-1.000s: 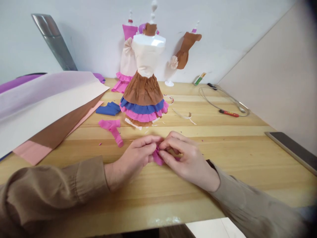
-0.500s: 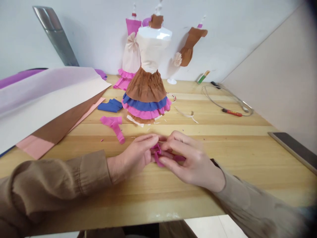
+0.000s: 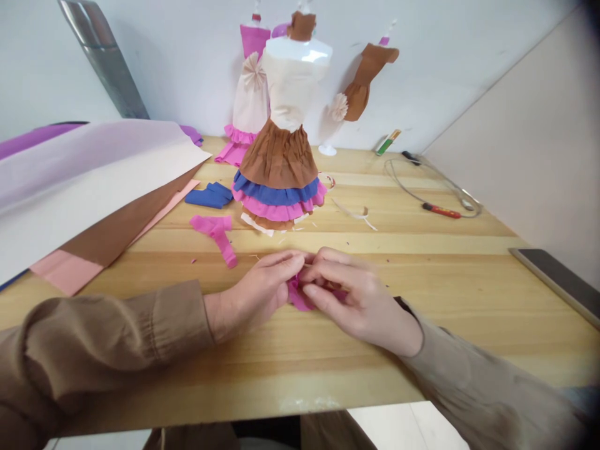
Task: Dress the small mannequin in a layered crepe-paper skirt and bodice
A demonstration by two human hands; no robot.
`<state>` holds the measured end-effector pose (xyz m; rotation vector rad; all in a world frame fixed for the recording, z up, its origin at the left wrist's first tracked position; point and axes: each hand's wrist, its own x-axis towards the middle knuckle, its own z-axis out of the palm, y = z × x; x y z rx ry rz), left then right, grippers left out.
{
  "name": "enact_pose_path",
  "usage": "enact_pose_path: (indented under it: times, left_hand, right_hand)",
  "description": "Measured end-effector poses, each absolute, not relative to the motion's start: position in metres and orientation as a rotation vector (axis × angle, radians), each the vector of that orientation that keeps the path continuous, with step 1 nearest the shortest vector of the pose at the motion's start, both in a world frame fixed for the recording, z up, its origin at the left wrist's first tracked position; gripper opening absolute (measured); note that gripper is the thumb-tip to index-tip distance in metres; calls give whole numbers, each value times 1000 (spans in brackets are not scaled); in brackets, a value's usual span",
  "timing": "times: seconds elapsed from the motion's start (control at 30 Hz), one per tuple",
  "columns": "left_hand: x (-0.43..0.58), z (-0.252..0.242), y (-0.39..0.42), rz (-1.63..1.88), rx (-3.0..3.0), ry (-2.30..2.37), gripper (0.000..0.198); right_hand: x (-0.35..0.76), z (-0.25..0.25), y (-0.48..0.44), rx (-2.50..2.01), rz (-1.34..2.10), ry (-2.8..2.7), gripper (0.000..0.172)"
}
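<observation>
Near the table's front edge, my two hands meet over a pink crepe paper strip, which is crumpled or gathered between them. My left hand closes on its left end, thumb on top. From the other side, my right hand pinches the strip with thumb and fingers; part of it shows beneath the palm. Behind the hands stands a small dress form in a cream top and a tiered skirt of brown, blue and pink ruffles. A folded pink strip lies left of the skirt.
Large paper sheets in white, brown and pink cover the left side. A folded blue piece, paper scraps, a cable with a red handle and a phone lie around. Two more dressed figures stand behind.
My fingers have drawn closer together around the pink strip, and its lower edge now spreads wider. The whole view has shifted slightly; objects on the table stay in place.
</observation>
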<state>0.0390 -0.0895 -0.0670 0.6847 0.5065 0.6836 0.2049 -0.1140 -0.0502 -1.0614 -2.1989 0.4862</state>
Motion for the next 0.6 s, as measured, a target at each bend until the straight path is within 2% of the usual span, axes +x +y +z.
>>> enact_pose_path:
  times: [0.2,0.37,0.6]
  left_hand:
    - [39,-69,-89,672,706,542,17]
    - [41,-72,-89,686,719,507,28]
    - [42,-74,-91,667,811,503,29]
  right_hand:
    - [205,-54,-112,-1058,500,-2208,16]
    - [204,-58,-114,-1118,473,-2226,13]
    - [201,-59,-114,-1121,366,-2186,28]
